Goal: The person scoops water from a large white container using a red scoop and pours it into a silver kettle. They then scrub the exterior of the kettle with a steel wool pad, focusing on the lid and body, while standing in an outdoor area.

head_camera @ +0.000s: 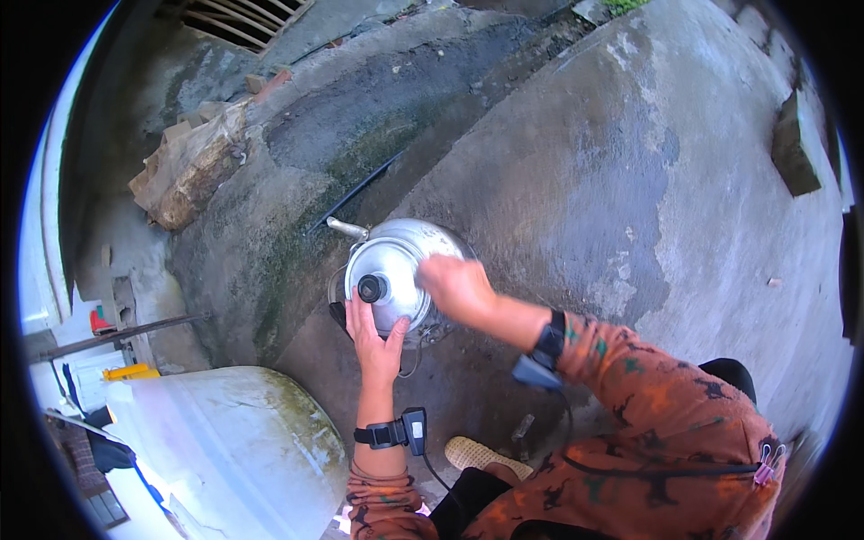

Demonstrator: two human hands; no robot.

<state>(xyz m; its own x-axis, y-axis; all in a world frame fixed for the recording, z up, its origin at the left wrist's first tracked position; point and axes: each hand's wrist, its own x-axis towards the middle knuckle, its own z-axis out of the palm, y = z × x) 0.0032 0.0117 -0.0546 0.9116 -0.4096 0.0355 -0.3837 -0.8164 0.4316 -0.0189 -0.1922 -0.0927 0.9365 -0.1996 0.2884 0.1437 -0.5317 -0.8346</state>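
A silver metal kettle [432, 236] stands on the wet concrete, its spout [347, 228] pointing up and left. Its round lid [391, 260] has a black knob [370, 288]. My left hand [376, 344] holds the kettle at the lid, fingers by the knob and thumb on the lid's lower edge. Against the kettle's right side is my right hand [459, 287], curled and blurred by motion. A small dark patch shows at its fingers, but what it is cannot be made out. Part of a black handle [339, 316] and a thin wire [412, 368] show beside the kettle.
A large pale, stained rounded vessel [236, 432] stands at lower left. Beyond the kettle, a dark rod [358, 191] lies along a shallow channel. A worn sack [196, 169] sits at upper left near a metal grate [236, 20]. My woven slipper [482, 455] is below.
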